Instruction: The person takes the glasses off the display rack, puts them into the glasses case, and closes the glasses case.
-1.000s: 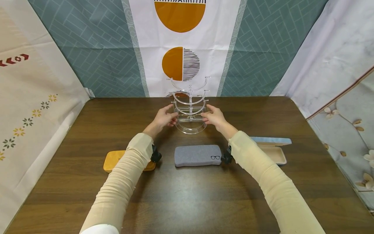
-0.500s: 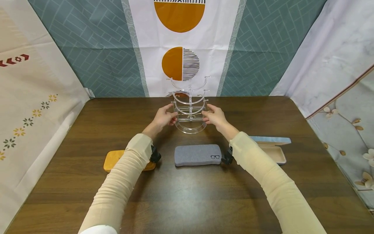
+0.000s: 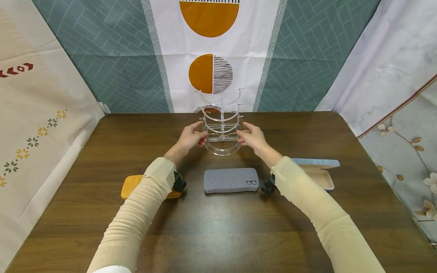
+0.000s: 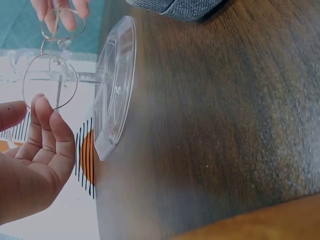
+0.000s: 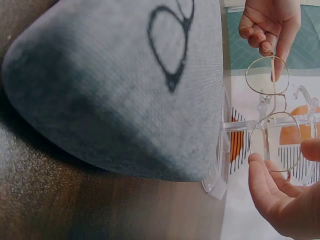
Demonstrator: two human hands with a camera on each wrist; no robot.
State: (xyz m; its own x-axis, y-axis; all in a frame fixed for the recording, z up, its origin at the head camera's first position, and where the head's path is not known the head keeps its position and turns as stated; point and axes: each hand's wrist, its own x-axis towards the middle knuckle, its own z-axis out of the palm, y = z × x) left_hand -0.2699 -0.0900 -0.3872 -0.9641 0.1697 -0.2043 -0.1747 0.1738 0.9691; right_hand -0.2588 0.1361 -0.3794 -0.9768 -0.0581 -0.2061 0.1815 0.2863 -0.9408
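A pair of thin gold wire-rimmed eyeglasses (image 4: pixel 76 89) is held level between both hands, in front of the clear tiered display stand (image 3: pixel 222 118). My left hand (image 3: pixel 191 138) grips the left end of the frame, thumb and fingertips at the rim's edge. On the opposite side my right hand (image 3: pixel 253 138) pinches the right end. Both round lenses show in the right wrist view, with the stand's clear arms behind them. Whether the glasses touch the stand cannot be told. The stand's rounded base (image 4: pixel 116 85) rests on the table.
A grey glasses case (image 3: pixel 231 180) lies shut in front of the stand. Left of it is a yellow case (image 3: pixel 131 185), partly covered by the left sleeve. An open case with a blue lid (image 3: pixel 317 163) lies at the right, partly behind the right forearm.
Both wrists have shifted slightly outward, away from each other. The hands stay at the two ends of the glasses, and the stand and cases have not moved.
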